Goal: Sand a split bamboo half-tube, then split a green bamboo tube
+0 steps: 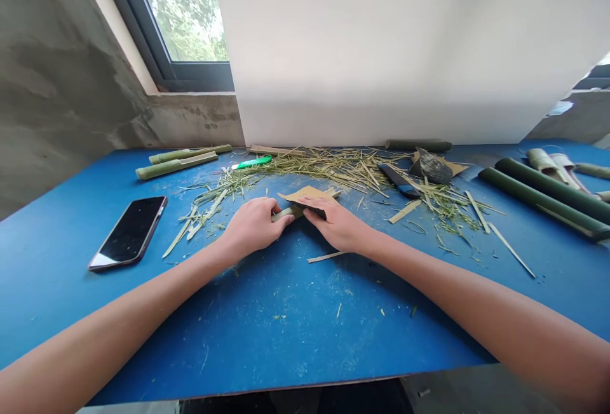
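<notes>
The left hand [255, 223] is closed around one end of a slim bamboo piece [284, 213], thumb and fingertips gripping it just above the blue table [286, 344]. The piece is pale, a washed-out greenish tan, narrow and rounded along the part that shows between the two hands. Its middle is hidden under a sheet of sandpaper [301, 195] and the right hand [339, 222]; a light, flat-looking tip shows just beyond the right hand's fingers, apparently the same piece, though the join is covered.

The right hand holds the sandpaper bent over the bamboo, fingers spread on top and thumb tucked below. The paper's back is plain light brown, with a pointed corner sticking out toward the left hand; its folded-under face is nearly black. How much of the bamboo it wraps, I cannot tell.

Just below the right wrist lies a thin pale strip [326, 257]. Beyond both hands spreads a heap of green and straw-coloured shavings [328, 166], with a green-handled knife [253, 162] at its edge, past the left hand. Well to the left of that hand rests a phone [128, 233].
</notes>
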Demonstrator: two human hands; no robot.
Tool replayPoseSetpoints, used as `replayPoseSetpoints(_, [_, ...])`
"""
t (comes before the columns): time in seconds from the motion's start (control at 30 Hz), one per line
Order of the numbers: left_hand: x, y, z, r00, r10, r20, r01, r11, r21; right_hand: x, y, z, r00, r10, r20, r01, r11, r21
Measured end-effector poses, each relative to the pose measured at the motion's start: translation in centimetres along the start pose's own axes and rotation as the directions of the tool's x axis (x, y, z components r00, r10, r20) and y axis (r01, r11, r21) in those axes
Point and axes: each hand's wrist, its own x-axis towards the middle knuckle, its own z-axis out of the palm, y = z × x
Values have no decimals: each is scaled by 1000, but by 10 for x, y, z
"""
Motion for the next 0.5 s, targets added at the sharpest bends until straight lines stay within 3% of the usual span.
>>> replayPoseSetpoints(0.13, [1,-1,2,999,34,-19,-34,999,29,2,-3,-1,999,38,12,-38,999,-32])
replayPoseSetpoints(0.37, [8,-16,1,999,-9,-44,14,994,104,-5,0,3,994,107,37,-110,987,117])
replayPoseSetpoints(0.5, [12,-19,1,999,-50,-14,51,996,78,-1,1,-6,995,28,-94,-18,994,108])
